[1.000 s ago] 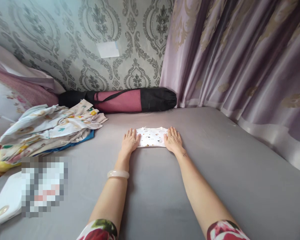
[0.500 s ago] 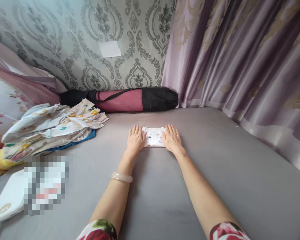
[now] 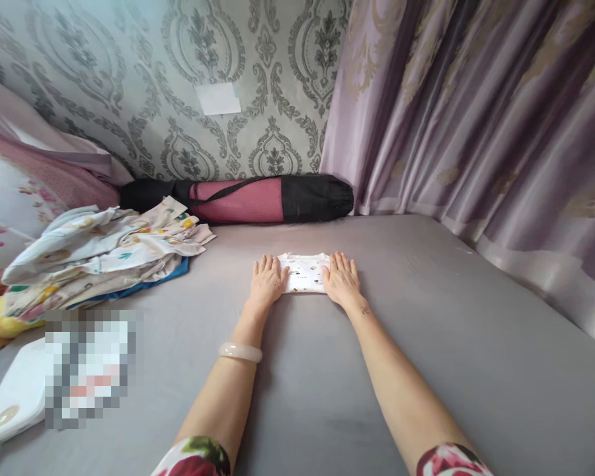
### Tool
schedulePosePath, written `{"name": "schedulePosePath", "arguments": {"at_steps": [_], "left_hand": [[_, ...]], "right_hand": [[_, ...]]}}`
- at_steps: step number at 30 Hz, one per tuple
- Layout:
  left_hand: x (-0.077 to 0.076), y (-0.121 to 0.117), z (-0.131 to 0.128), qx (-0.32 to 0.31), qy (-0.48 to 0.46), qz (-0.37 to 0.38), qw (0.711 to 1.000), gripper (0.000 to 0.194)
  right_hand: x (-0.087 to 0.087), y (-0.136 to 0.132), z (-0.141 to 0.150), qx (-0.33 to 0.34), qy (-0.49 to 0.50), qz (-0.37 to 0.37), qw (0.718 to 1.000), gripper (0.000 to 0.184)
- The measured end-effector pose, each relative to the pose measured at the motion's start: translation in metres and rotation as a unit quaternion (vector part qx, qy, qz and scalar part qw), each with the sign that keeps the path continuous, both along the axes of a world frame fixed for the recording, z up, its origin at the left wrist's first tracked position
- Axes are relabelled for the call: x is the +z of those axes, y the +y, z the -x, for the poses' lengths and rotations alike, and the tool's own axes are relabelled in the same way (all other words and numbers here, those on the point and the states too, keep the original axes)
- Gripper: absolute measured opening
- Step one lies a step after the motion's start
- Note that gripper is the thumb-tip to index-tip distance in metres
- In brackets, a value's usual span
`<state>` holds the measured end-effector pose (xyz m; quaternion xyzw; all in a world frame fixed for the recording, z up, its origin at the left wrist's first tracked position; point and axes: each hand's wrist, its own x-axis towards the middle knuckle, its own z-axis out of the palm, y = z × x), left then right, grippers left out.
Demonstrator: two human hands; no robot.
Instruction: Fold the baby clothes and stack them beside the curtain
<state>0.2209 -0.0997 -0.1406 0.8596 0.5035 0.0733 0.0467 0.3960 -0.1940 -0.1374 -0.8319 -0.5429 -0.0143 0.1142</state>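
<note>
A small white garment (image 3: 305, 274) with a scattered print, apparently a shirt with its neckline at the far edge, lies folded flat on the grey sheet (image 3: 317, 370). My left hand (image 3: 268, 279) rests palm down at its left side, fingers stretched out and thumb on the cloth. On the opposite side, my right hand (image 3: 342, 277) lies flat too, its thumb over the right edge of the fabric. Both palms partly cover the garment's sides. A pale bangle (image 3: 240, 352) circles my left wrist.
To the left lies a heap of printed clothes (image 3: 109, 251). Behind it a pink and black rolled bag (image 3: 242, 199) runs along the patterned wall. A white device (image 3: 17, 390) with a cord sits at the near left, beside a blurred patch. Purple curtains (image 3: 456, 119) hang at the right.
My left hand has shifted very slightly left, uncovering a bit more of the cloth's far left corner. Both hands stay flat at the garment's sides.
</note>
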Motion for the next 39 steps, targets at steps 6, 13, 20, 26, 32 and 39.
{"name": "schedulePosePath", "arguments": {"at_steps": [6, 13, 20, 26, 32, 39], "left_hand": [[0.005, -0.013, -0.011, -0.038, -0.006, -0.061, 0.997, 0.061], [-0.008, -0.013, -0.012, -0.053, 0.000, -0.050, 0.997, 0.058], [-0.013, -0.013, -0.013, -0.057, -0.029, -0.070, 0.995, 0.057], [-0.002, -0.004, -0.006, -0.094, -0.083, -0.038, 0.991, 0.051], [-0.003, 0.018, 0.052, -0.025, -0.096, -0.056, 0.993, 0.044], [-0.011, 0.026, 0.101, 0.062, -0.024, -0.011, 0.998, 0.051]], "right_hand": [[0.003, 0.005, 0.021, 0.048, 0.003, -0.031, 0.998, 0.059], [-0.012, 0.005, 0.025, 0.047, 0.022, 0.005, 0.999, 0.057], [0.000, 0.006, 0.025, 0.036, 0.042, 0.042, 0.998, 0.057], [0.021, 0.022, 0.049, 0.030, 0.060, 0.035, 0.997, 0.055], [-0.001, 0.026, 0.073, 0.058, 0.038, -0.015, 0.998, 0.053], [-0.005, 0.027, 0.072, 0.057, 0.031, -0.011, 0.998, 0.053]]}}
